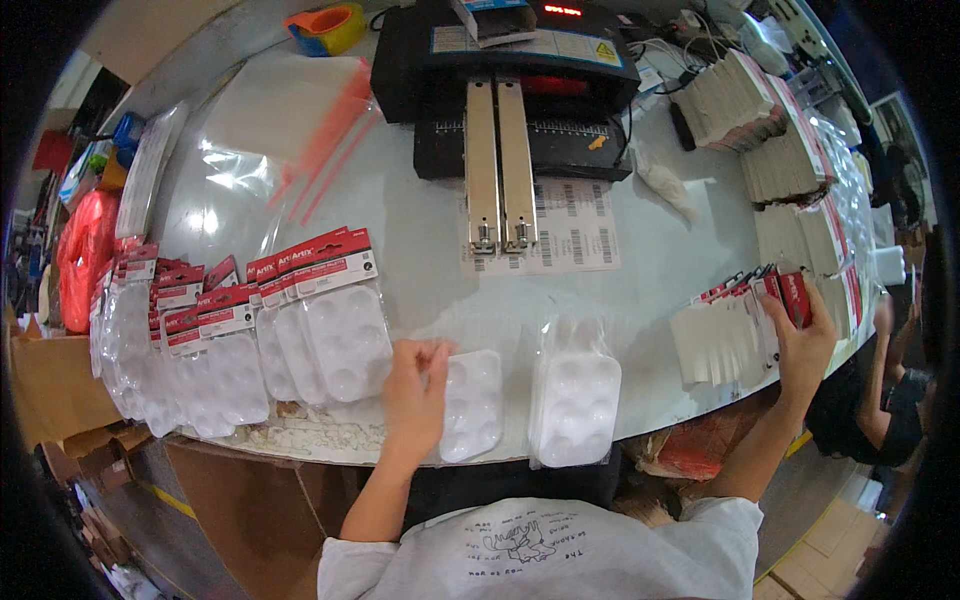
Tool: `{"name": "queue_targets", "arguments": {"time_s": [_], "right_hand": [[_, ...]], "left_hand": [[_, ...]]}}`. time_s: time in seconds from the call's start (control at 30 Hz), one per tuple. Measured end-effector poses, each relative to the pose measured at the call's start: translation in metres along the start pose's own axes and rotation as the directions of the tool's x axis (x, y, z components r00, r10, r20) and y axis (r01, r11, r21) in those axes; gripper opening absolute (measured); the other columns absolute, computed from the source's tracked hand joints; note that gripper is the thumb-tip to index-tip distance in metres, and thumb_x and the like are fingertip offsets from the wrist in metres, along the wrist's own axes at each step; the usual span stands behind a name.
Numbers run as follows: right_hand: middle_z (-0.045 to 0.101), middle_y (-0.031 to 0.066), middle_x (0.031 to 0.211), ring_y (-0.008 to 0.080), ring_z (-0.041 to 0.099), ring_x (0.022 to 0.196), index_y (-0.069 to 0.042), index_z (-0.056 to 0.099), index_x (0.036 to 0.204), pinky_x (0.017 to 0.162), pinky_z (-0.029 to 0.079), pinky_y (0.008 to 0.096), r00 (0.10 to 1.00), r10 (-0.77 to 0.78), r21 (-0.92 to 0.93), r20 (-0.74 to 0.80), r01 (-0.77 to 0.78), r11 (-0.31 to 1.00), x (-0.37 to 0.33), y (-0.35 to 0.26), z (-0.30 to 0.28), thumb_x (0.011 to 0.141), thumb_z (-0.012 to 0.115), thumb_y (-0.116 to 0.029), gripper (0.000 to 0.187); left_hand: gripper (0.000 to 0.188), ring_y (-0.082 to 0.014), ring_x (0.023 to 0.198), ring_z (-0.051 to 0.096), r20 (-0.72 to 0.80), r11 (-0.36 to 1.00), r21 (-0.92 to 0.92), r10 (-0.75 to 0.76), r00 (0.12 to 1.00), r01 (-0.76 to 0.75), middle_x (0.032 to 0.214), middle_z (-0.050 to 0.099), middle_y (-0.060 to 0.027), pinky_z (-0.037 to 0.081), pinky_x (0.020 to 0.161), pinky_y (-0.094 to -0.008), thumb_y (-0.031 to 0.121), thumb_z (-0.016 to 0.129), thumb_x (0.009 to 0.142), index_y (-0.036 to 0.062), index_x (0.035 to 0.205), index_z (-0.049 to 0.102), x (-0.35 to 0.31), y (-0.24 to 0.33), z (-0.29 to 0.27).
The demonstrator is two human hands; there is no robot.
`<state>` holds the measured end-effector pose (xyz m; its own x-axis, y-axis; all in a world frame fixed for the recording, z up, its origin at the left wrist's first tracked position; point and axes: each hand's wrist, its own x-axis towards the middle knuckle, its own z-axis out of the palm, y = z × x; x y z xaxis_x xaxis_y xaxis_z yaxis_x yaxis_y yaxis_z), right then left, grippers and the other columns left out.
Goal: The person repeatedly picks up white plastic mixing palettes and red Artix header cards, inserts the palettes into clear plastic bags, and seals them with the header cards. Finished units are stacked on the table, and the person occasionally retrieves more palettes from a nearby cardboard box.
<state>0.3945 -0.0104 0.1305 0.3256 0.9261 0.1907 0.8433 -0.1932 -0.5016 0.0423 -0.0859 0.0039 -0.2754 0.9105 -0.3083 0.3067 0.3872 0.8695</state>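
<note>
My left hand (415, 395) is beside the upper left of a white plastic paint palette (470, 405) at the table's front edge. Its fingers are bent together; whatever is between them cannot be made out. To the right lies a stack of white palettes (575, 410) with clear plastic wrap around it. Far right, my right hand (803, 335) grips a red-and-white header card (793, 298) at the end of a fanned row of cards (715, 340). Bagged palettes with red-and-white headers (345, 340) overlap in rows at the left.
A black sealing machine (510, 50) with two metal rails stands at the back, above a sheet of barcode labels (575, 230). Clear bags with red edges (275, 120) lie back left near a tape roll (328, 28). Card stacks (725, 100) line the right; another person (875, 400) is beyond.
</note>
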Motion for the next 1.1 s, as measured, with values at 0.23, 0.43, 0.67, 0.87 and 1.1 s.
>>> {"name": "queue_targets", "arguments": {"time_s": [0.23, 0.43, 0.67, 0.87, 1.1], "right_hand": [[0.061, 0.016, 0.074, 0.0202, 0.056, 0.058, 0.0, 0.062, 0.097, 0.058, 0.046, 0.029, 0.611, -0.484, 0.579, 0.626, 0.051, 0.814, -0.045, -0.109, 0.082, 0.073, 0.074, -0.03, 0.04], [0.055, 0.0111, 0.057, 0.0172, 0.045, 0.047, 0.0, 0.063, 0.079, 0.048, 0.039, 0.028, 0.531, -0.443, 0.514, 0.723, 0.015, 0.857, -0.048, -0.126, 0.11, 0.072, 0.075, -0.027, 0.03], [0.06, 0.0028, 0.059, 0.0085, 0.05, 0.052, 0.0, 0.063, 0.077, 0.05, 0.041, 0.023, 0.45, -0.589, 0.491, 0.671, 0.325, 0.808, -0.042, -0.118, 0.114, 0.067, 0.079, -0.022, 0.029], [0.065, 0.0103, 0.071, 0.0154, 0.062, 0.062, 0.003, 0.066, 0.086, 0.061, 0.05, 0.0257, 0.517, -0.354, 0.523, 0.779, -0.226, 0.822, -0.046, -0.094, 0.116, 0.074, 0.074, -0.02, 0.028], [0.063, 0.0057, 0.071, 0.0088, 0.058, 0.061, 0.006, 0.065, 0.084, 0.056, 0.048, 0.0223, 0.446, -0.238, 0.464, 0.863, -0.511, 0.724, -0.063, -0.07, 0.116, 0.081, 0.065, -0.011, 0.017]], "left_hand": [[0.013, -0.0091, 0.082, 0.06, 0.285, 0.879, -0.466, 0.04, 0.958, 0.102, 0.092, 0.068, -0.0102, 0.046, 0.072, -0.0197, 0.011, 0.056, 0.089, -0.0011, 0.091, 0.058, -0.025, 0.045, -0.017], [0.016, -0.0043, 0.052, 0.044, 0.155, 0.968, -0.243, 0.106, 0.982, -0.066, 0.064, 0.063, -0.004, 0.037, 0.048, -0.0215, 0.016, 0.059, 0.088, 0.0004, 0.085, 0.061, -0.025, 0.04, -0.01], [0.019, -0.0059, 0.05, 0.04, 0.099, 0.984, -0.111, 0.151, 0.984, -0.14, 0.054, 0.05, -0.0043, 0.035, 0.046, -0.0232, 0.017, 0.06, 0.088, -0.0008, 0.081, 0.06, -0.027, 0.038, -0.001], [0.023, -0.0041, 0.059, 0.04, -0.111, 0.961, -0.231, 0.13, 0.985, -0.153, 0.061, 0.053, 0.0007, 0.035, 0.052, -0.0206, 0.018, 0.057, 0.09, -0.0028, 0.081, 0.059, -0.015, 0.035, -0.008], [0.027, -0.0036, 0.066, 0.042, -0.088, 0.937, -0.331, 0.087, 0.992, -0.112, 0.069, 0.057, 0.0006, 0.037, 0.061, -0.0188, 0.019, 0.05, 0.094, -0.0039, 0.082, 0.058, -0.012, 0.031, -0.004]]}}
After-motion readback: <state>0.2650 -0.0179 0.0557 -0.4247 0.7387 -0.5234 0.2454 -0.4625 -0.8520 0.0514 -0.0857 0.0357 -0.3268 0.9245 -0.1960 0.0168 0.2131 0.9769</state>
